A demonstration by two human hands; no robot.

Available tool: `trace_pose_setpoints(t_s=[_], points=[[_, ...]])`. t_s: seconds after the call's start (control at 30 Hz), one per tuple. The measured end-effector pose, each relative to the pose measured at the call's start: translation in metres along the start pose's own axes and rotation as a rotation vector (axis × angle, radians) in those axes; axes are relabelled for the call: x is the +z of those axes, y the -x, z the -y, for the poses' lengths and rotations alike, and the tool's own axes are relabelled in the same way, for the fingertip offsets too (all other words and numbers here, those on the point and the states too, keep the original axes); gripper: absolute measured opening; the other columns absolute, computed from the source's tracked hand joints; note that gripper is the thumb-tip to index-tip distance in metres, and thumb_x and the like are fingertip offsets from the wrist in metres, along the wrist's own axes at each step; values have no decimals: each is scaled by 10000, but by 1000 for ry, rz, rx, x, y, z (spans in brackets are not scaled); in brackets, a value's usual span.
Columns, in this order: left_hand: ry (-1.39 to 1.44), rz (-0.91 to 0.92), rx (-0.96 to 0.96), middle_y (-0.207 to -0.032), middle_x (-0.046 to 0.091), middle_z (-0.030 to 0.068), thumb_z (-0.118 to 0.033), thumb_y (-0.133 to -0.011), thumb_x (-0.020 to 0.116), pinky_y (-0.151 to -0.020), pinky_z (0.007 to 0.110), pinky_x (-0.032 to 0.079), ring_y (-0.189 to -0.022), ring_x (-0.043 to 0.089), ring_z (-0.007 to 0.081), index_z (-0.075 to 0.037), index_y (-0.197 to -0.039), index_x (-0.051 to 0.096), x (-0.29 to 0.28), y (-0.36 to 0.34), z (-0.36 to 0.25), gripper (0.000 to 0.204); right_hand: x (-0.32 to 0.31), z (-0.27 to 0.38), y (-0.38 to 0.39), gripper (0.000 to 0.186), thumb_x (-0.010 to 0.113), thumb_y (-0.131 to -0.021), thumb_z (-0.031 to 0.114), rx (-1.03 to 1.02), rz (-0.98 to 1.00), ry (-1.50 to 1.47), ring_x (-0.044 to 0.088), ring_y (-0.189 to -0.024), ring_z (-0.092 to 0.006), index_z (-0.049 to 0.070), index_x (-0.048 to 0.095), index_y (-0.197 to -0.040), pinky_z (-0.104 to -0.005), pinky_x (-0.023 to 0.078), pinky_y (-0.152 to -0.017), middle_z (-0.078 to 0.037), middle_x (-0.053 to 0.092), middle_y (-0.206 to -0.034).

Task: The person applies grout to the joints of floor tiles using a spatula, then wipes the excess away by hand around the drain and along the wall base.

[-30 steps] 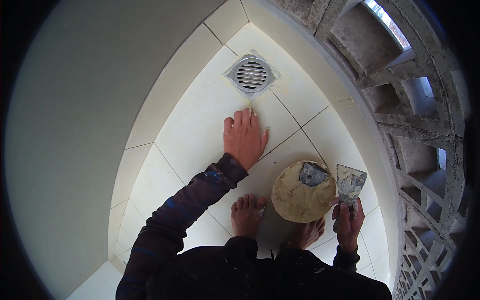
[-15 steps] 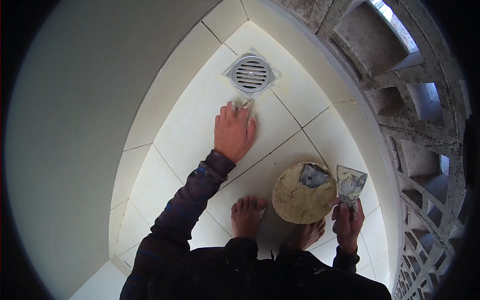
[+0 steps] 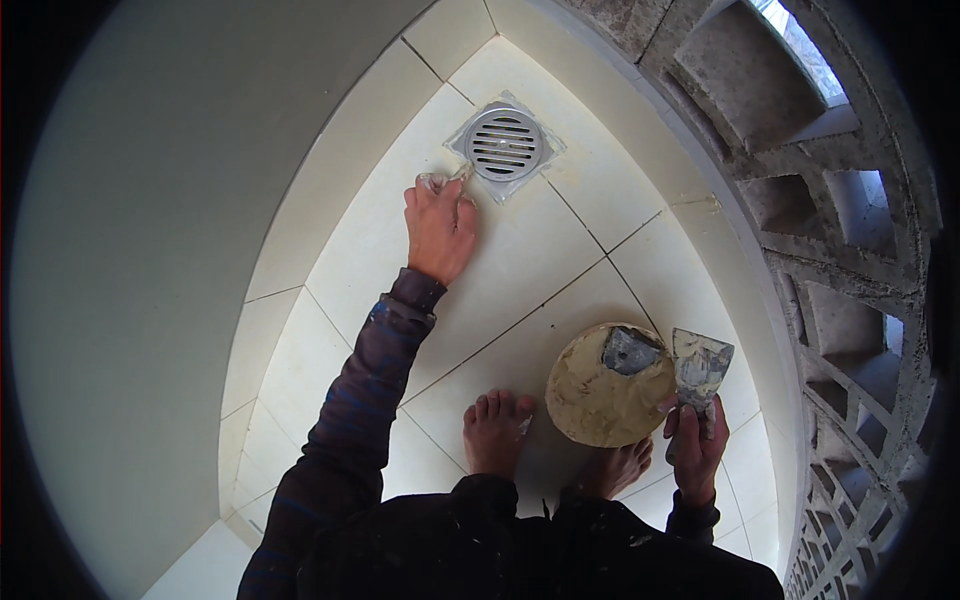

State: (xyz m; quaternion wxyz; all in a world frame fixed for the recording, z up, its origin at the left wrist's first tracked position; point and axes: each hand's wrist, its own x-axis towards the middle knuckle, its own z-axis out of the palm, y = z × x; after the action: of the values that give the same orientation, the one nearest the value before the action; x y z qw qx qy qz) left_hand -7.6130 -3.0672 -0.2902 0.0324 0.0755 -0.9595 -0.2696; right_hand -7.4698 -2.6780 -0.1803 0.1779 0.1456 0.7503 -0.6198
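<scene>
At the lower left edge of the round metal floor drain point(image 3: 505, 143), my left hand point(image 3: 440, 230) reaches down to the tile. Its fingers are bent and slightly apart, the foremost at the drain's frame, with pale paste smeared on the tips. No tool shows in it. My right hand point(image 3: 697, 450) grips a putty knife point(image 3: 702, 362), blade up and coated with grey and beige residue. Beside that hand is a round tub of beige paste point(image 3: 600, 400). A dark grey flat blade point(image 3: 632, 350) lies in the paste, its handle not visible.
Pale floor tiles point(image 3: 500, 270) with dark joints narrow toward the drain. A smooth wall point(image 3: 180, 250) rises on the left; a pierced concrete block wall point(image 3: 840, 310) stands on the right above a tiled kerb. My bare feet point(image 3: 493, 430) are close by the tub.
My left hand has shifted left and slightly farther out along the drain's edge, its fingers bending more. The right hand, putty knife and tub have hardly moved.
</scene>
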Motion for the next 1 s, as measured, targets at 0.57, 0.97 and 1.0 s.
trace_pose_setpoints(t_s=[0.57, 0.97, 1.0], points=[[922, 260, -139, -1383, 503, 144, -272, -987, 618, -1021, 422, 412, -1231, 485, 265, -104, -1435, 515, -14, 71, -29, 490, 11, 23, 10, 230, 599, -948, -8, 115, -32, -241, 590, -695, -82, -17, 565, -1175, -230, 472, -618, -68, 692, -889], [2337, 485, -506, -1667, 270, 180, -624, -982, 432, -1128, 459, 365, -1465, 364, 306, -260, -1354, 601, -119, 158, -134, 548, 66, 114, 16, 385, 724, -882, -40, -58, 210, -342, 679, -872, -122, -16, 553, -1226, -259, 547, -751, -71, 703, -1070], [2326, 499, -510, -1668, 270, 176, -632, -981, 421, -1137, 459, 353, -1469, 357, 304, -252, -1345, 609, -124, 165, -139, 559, 70, 121, 18, 384, 718, -890, -37, -81, 230, -358, 687, -899, -129, -17, 550, -1235, -261, 551, -775, -79, 706, -1077]])
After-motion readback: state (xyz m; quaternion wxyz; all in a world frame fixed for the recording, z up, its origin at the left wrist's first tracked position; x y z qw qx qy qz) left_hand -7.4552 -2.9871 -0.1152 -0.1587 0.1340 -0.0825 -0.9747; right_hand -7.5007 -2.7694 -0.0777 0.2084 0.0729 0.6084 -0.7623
